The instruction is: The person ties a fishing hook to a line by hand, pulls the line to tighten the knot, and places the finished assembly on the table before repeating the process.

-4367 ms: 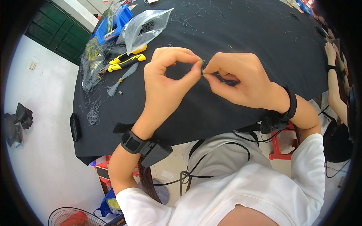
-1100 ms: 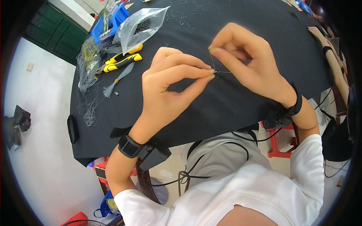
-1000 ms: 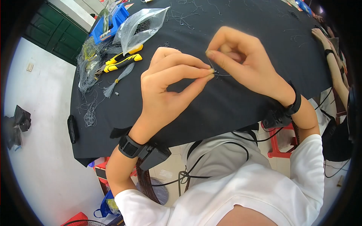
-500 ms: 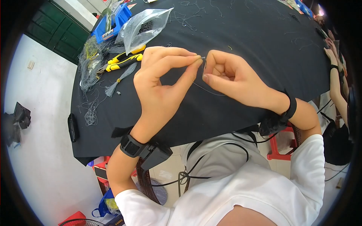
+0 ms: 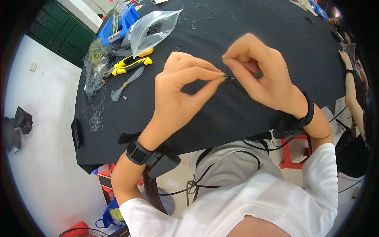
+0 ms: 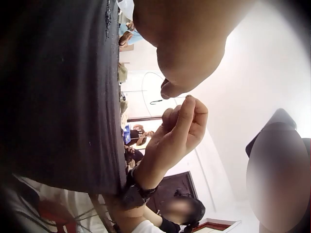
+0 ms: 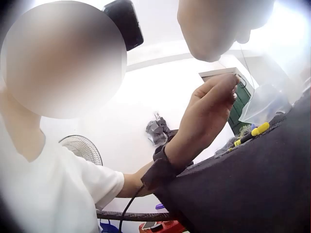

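My left hand [image 5: 177, 89] pinches a small dark fish hook [image 6: 155, 102] between thumb and index fingertips, its bend sticking out past them. My right hand [image 5: 264, 75] is a little higher and to the right, with thumb and index fingertips pinched on a thin fishing line [image 5: 233, 78] that runs from the hook. In the right wrist view the line [image 7: 246, 60] hangs between the two hands, and a loop of it curves out in the left wrist view. Both hands are raised over the black tablecloth [image 5: 189, 130].
Yellow-black pliers [image 5: 132, 67], a tied bundle of line [image 5: 126, 83] and tangled line [image 5: 94, 71] lie on the left. Behind them are a clear plastic bag [image 5: 154, 29] and a blue bin [image 5: 120, 25]. Another person's arm [image 5: 349, 79] is at the right edge.
Half a second ago the hands were close together at the hook, with line trailing below. Now my right hand has moved up and right, away from the left, which shifted slightly right and lower.
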The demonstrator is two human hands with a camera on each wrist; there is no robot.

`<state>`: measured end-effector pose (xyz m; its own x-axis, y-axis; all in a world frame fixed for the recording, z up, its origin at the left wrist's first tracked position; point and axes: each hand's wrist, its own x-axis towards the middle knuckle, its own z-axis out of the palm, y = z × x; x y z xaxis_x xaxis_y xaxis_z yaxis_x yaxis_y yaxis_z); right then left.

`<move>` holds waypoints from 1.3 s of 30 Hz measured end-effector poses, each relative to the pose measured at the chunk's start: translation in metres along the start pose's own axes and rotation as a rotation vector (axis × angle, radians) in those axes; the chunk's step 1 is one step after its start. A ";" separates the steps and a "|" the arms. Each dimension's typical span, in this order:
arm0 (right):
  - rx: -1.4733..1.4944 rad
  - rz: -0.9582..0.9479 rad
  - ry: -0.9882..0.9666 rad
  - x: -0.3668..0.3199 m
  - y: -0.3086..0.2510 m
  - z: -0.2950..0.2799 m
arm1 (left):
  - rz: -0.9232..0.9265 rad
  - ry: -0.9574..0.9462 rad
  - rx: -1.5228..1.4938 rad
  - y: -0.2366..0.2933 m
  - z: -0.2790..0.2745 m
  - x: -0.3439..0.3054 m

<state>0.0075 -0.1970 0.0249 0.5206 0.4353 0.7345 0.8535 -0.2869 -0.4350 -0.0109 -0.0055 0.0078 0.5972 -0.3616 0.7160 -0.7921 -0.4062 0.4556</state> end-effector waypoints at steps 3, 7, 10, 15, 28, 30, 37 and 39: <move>0.034 0.046 -0.027 0.002 0.007 -0.001 | 0.046 -0.006 -0.006 0.003 -0.001 0.001; 0.182 0.194 -0.103 0.000 0.017 0.002 | 0.101 0.067 0.042 0.002 0.001 0.003; 0.370 0.373 -0.198 -0.002 0.020 0.006 | 0.109 0.074 0.047 0.002 -0.001 0.003; 0.717 0.642 -0.360 -0.004 0.024 0.013 | 0.061 0.128 0.072 0.000 -0.001 0.002; 0.334 0.281 -0.207 -0.012 -0.005 0.014 | -0.037 0.221 0.074 -0.011 0.000 -0.002; 0.210 0.165 -0.140 -0.010 -0.009 0.012 | -0.055 0.175 0.041 -0.011 0.001 -0.002; 0.179 0.211 -0.097 -0.002 0.006 0.007 | -0.069 0.021 0.016 -0.007 0.006 -0.003; 0.230 0.232 -0.097 0.000 0.015 0.004 | -0.055 0.026 -0.005 -0.004 0.006 -0.002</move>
<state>0.0201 -0.1976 0.0164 0.6914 0.4633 0.5543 0.6891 -0.1924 -0.6987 -0.0080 -0.0084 0.0017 0.6361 -0.3172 0.7034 -0.7591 -0.4205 0.4969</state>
